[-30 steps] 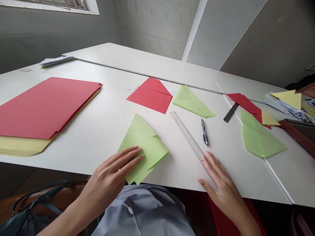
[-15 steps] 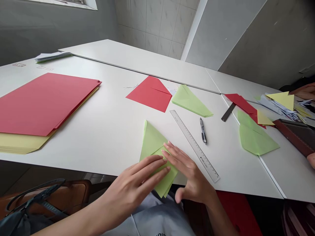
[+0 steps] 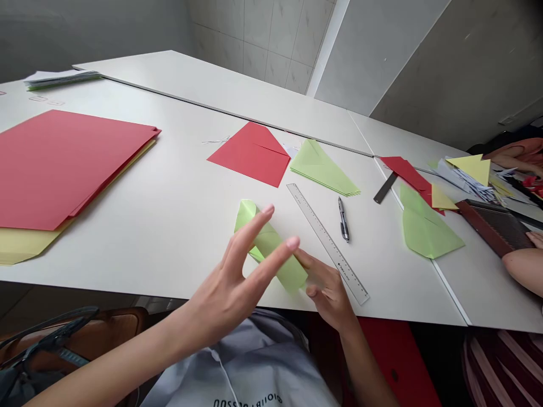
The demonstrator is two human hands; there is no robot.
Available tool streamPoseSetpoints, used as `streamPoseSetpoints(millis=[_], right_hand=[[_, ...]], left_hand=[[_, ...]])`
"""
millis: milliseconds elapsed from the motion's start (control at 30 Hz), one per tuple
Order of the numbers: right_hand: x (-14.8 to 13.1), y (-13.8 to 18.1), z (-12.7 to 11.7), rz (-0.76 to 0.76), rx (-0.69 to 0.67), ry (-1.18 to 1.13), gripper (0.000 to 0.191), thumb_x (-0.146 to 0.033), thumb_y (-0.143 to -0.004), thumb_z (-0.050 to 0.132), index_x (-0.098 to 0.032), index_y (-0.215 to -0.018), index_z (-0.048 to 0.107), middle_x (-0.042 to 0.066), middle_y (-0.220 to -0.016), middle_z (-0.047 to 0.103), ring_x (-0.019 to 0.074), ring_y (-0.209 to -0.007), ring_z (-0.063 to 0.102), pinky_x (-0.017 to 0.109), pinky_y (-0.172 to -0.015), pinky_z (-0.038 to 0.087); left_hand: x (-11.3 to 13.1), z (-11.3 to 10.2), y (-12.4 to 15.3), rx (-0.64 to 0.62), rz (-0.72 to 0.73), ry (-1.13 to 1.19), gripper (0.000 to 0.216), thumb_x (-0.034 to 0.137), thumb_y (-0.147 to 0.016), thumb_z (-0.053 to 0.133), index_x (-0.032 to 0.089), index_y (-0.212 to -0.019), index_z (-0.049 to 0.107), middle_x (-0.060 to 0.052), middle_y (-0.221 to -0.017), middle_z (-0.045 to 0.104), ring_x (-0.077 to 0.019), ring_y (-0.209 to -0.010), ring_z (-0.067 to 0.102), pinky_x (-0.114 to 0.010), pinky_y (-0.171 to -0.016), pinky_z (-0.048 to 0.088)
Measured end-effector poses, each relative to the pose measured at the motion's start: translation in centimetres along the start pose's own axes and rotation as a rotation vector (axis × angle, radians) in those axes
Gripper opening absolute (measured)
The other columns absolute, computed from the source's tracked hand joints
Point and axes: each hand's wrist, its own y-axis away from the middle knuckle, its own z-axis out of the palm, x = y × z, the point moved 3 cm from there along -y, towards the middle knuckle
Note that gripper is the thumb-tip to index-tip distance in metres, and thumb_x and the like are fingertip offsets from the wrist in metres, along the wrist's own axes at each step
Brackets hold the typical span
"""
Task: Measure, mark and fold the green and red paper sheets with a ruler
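Observation:
A folded light-green sheet of paper [image 3: 292, 274] lies at the table's near edge in front of me, its right end lifted and blurred. My left hand [image 3: 231, 282] hovers over its left part with two fingers stretched apart. That hand hides the sheet's middle and seems to hold nothing. At the right end my right hand [image 3: 328, 288] grips the paper between thumb and fingers. A clear ruler [image 3: 326, 243] lies slantwise just beyond the right hand, and a pen [image 3: 343, 220] rests farther right.
Folded red paper [image 3: 254, 155] and folded green paper [image 3: 322, 169] lie beyond the ruler. Large red sheets [image 3: 76, 164] over yellow ones cover the left side. At right are an open green piece [image 3: 424, 226], a dark ruler [image 3: 385, 189] and a brown-edged board [image 3: 487, 226] by another person's arm.
My left hand has lifted off the green paper and spread its fingers. The right hand has closed on the paper's right end, which is now raised. The view has shifted slightly.

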Motion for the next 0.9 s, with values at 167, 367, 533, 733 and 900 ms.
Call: streamPoseSetpoints(millis=[167,367,533,733,900], right_hand=[[0.1,-0.3,0.4,0.338,0.297,-0.078,0.044,-0.058,-0.093,0.053,-0.026,-0.119,0.07,0.006,-0.099,0.075,0.0275,-0.097,0.069,0.037,-0.078,0.056],[2.1,-0.4,0.0,0.45,0.469,-0.247,0.054,-0.066,-0.092,0.048,-0.022,-0.115,0.07,0.009,-0.102,0.074,0.0288,-0.102,0.068,0.039,-0.078,0.058],[2.6,-0.1,-0.8,0.484,0.507,-0.398,0.054,-0.06,-0.092,0.05,-0.023,-0.13,0.063,0.008,-0.122,0.07,0.0297,-0.12,0.062,0.044,-0.092,0.057],[2.2,-0.5,-0.7,0.454,0.391,-0.478,0.045,-0.058,-0.092,0.055,-0.024,-0.117,0.071,0.007,-0.111,0.075,0.0288,-0.111,0.067,0.042,-0.088,0.059],[1.7,-0.7,-0.6,0.443,0.334,-0.481,0.041,-0.055,-0.093,0.055,-0.025,-0.117,0.071,0.007,-0.108,0.076,0.0291,-0.106,0.069,0.042,-0.083,0.06]], left_hand=[[0.3,0.7,-1.4,0.021,0.079,0.108,0.091,0.001,-0.088,0.059,0.029,-0.157,0.006,-0.015,-0.162,0.009,-0.033,-0.149,0.021,-0.048,-0.111,0.045],[-1.2,-0.4,-0.9,-0.025,0.028,0.115,0.1,0.035,-0.087,0.072,0.029,-0.158,0.001,-0.016,-0.164,0.012,-0.0373,-0.148,0.024,-0.056,-0.115,0.036],[-5.1,-1.0,2.1,-0.26,-0.243,0.06,0.084,0.052,-0.092,0.06,0.024,-0.157,0.014,-0.012,-0.139,0.058,-0.027,-0.123,0.06,-0.039,-0.097,0.054],[-6.7,-1.3,3.3,-0.296,-0.088,0.174,0.028,0.018,-0.099,0.049,0.029,-0.12,0.065,0.005,-0.118,0.071,-0.0159,-0.113,0.065,-0.029,-0.102,0.052],[-6.6,-0.9,3.6,-0.322,-0.053,0.132,0.039,0.011,-0.099,0.044,0.032,-0.125,0.066,0.008,-0.132,0.064,-0.0179,-0.124,0.059,-0.033,-0.106,0.05]])
